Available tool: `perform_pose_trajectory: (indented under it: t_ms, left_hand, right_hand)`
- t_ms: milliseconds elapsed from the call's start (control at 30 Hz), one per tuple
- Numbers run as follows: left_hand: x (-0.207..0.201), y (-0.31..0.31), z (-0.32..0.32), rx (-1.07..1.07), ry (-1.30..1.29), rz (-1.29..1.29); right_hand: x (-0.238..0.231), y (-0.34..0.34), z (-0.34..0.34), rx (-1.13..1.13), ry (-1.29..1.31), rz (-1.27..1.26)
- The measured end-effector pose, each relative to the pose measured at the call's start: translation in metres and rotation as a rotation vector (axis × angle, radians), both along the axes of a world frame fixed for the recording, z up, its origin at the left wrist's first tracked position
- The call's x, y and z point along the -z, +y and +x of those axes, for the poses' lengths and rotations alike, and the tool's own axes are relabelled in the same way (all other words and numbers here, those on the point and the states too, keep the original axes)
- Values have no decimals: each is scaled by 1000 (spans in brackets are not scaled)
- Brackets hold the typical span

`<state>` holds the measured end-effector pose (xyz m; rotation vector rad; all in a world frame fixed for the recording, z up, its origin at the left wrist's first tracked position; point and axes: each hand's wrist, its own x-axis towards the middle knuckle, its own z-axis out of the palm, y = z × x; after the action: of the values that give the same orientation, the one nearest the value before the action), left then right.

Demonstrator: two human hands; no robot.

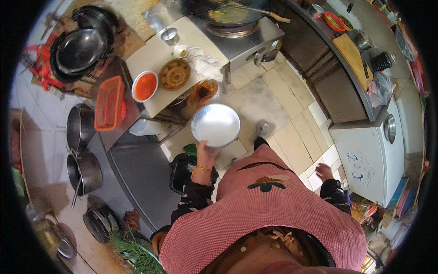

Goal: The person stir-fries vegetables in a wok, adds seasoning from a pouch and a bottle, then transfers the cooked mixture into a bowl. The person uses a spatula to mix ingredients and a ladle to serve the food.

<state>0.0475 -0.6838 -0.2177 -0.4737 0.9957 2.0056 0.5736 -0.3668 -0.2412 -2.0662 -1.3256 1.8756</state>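
Observation:
My left hand (206, 156) grips the near edge of a white bowl (216, 124), which is held out over the tiled floor in front of me. Its inside faces up and looks bare, with a bluish pattern along the left side. Out to my right, my right hand (324, 172) hangs beside the white fridge, holding nothing, its fingers loosely apart. Beyond the bowl stands a pale table (157, 107). On it are a bowl of red sauce (145, 86), a brown patterned dish (174, 74), a metal cup (170, 36) and a crumpled white cloth (204, 64).
At the far side a wok (226, 14) sits on a steel stove. An orange plastic basket (109, 104) and dark pots (84, 173) line the left. Along the right runs a counter with a wooden cutting board (352, 59), ending near a white fridge (365, 160). A black bin (180, 173) stands by my left forearm.

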Motion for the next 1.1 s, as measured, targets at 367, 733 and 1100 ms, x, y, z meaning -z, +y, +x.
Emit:
perform_pose_trajectory:
  t_ms: [367,733,1100]
  left_hand:
    - [-140,171,-98,-249,434,25]
    - [-179,316,-173,-392,414,-6]
    - [-177,453,-229,-448,424,31]
  right_hand:
    - [83,309,-175,-243,151,171]
    - [-75,474,-551,-696,379,856]
    - [-92,456,-638,-1424,-162,875]
